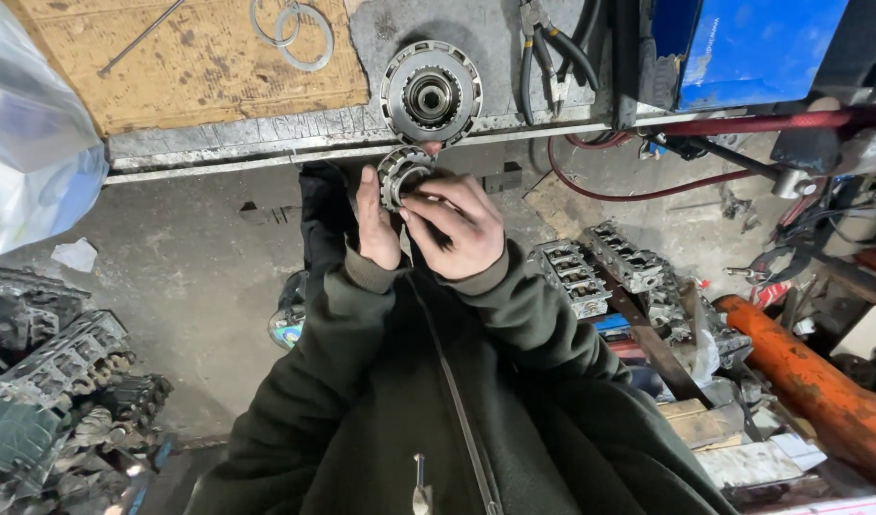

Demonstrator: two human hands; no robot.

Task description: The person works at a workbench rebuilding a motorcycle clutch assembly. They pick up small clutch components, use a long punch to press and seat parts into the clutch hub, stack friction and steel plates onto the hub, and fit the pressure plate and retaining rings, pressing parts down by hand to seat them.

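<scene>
Both my hands are raised in front of my chest, holding a small toothed metal hub (400,174). My left hand (374,226) grips its left side, thumb pointing up. My right hand (460,227) closes over its right side and front, hiding most of it. Just above, on the edge of the steel workbench (266,143), lies a larger round clutch drum (430,93) with teeth around its rim and a splined centre. Dark green sleeves and a zipped jacket fill the lower middle.
Two thin metal rings (299,29) and a rod rest on a cardboard sheet (199,57). Pliers (543,43), black hoses and a blue box (752,43) sit at the bench's right. Cylinder heads (605,262) and engine parts (56,381) lie on the concrete floor. An orange cylinder (819,386) lies right.
</scene>
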